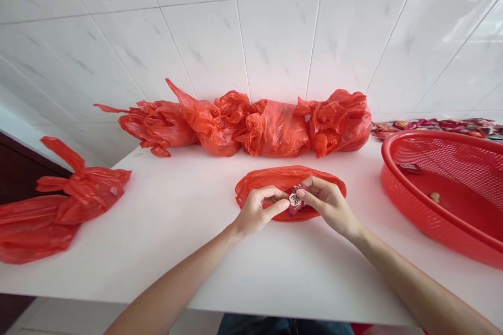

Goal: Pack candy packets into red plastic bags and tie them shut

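Note:
Between my two hands is a small dark-red wrapped packet (295, 200) with a white round print on its front. The thumb and fingers of my left hand (257, 208) pinch its left side. My right hand (328, 203) grips the upper right side, thumb across the front. Below and behind the packet, an open red plastic bag (259, 180) lies on the white table (251, 261), its rim spread into a wide oval. My hands hide much of the bag's inside, so its contents cannot be made out.
Several knotted red plastic bags (283, 128) line the tiled wall. Another tied bag (90, 193) lies at the left edge. On the right stands a red perforated basket (401, 193) holding a small packet (409, 168) and a pale lump (434, 197). Behind it are many wrapped packets (428, 124).

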A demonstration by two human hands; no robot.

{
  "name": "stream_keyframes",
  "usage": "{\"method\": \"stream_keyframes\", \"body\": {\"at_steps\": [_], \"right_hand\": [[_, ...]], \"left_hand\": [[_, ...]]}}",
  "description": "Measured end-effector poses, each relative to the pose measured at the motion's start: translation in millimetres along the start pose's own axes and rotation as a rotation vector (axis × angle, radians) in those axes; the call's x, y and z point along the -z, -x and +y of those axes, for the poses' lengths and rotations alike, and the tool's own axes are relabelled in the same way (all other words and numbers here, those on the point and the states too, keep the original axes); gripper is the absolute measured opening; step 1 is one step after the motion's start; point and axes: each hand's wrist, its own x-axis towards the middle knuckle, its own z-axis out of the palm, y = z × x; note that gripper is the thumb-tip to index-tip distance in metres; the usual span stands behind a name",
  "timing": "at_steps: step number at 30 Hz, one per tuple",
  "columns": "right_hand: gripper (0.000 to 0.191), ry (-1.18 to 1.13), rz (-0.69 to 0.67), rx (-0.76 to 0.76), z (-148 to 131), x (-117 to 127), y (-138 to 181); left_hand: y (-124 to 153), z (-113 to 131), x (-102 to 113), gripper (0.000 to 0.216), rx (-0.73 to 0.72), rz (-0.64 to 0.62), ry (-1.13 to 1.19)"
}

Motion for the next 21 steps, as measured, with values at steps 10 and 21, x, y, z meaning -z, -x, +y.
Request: {"method": "stream_keyframes", "body": {"at_steps": [10, 21], "right_hand": [[0.034, -0.05, 0.147, 0.014, -1.8, -8.2, 1.6], [0.033, -0.213, 0.139, -0.096, -3.2, -9.7, 2.2]], "left_hand": [[2.0, -6.0, -12.1, 0.028, 0.088, 0.028, 0.099], [4.3, -2.0, -9.1, 0.022, -0.083, 0.137, -0.078]]}}
